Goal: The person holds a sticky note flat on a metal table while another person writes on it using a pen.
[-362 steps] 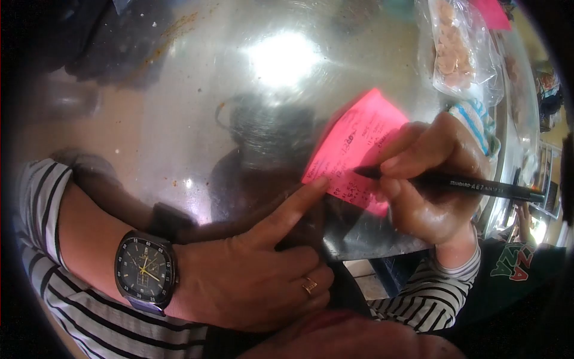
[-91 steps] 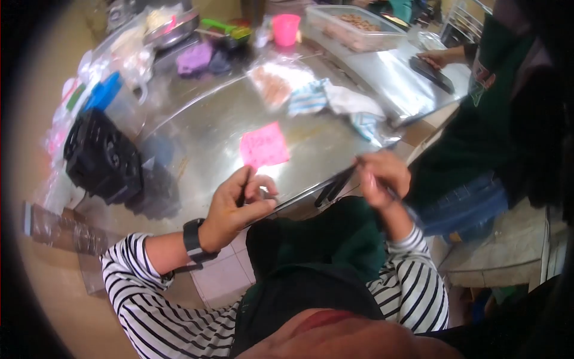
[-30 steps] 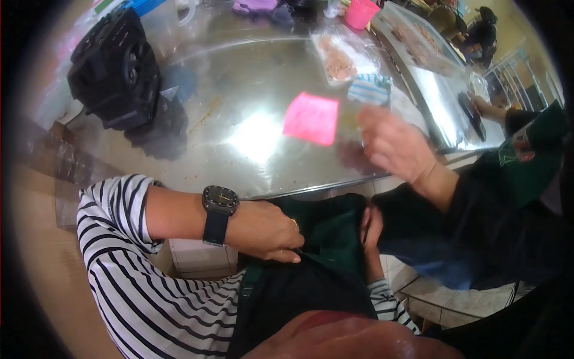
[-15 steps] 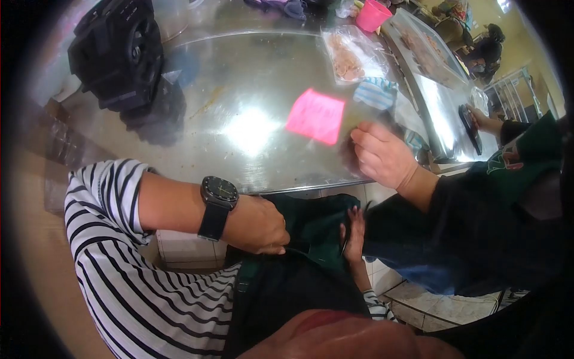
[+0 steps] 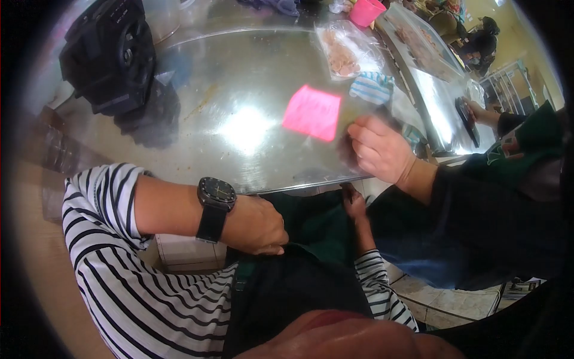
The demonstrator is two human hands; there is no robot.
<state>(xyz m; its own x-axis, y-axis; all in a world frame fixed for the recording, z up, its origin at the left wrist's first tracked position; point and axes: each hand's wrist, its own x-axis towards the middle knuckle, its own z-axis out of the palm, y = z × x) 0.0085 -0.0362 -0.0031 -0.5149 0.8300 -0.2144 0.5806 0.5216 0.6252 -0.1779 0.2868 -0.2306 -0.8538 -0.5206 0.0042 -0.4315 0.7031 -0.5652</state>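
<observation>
My left hand (image 5: 257,226), with a dark watch (image 5: 216,192) on its wrist, is closed at the front of my dark green apron (image 5: 314,224). Its fingertips bunch at a fold of the cloth. My right hand (image 5: 356,205) is raised beside the apron's right edge, close to the table's rim, with its fingers bent together; what they hold, if anything, I cannot tell. On the metal table (image 5: 197,137) lies a bright pink sticky note (image 5: 313,112) with faint writing. To its right, another person's closed hand (image 5: 382,149) rests over the table edge.
A black speaker-like device (image 5: 110,57) stands at the table's left. Toward the back right are a clear bag of food pieces (image 5: 341,54), a pink cup (image 5: 366,12) and a striped cloth (image 5: 372,88). A second person's hand (image 5: 478,112) holds a dark phone-like object (image 5: 467,122).
My right hand has moved up from lying spread against the apron to the table's rim, its fingers now bent. My left hand stays put. The view has shifted slightly.
</observation>
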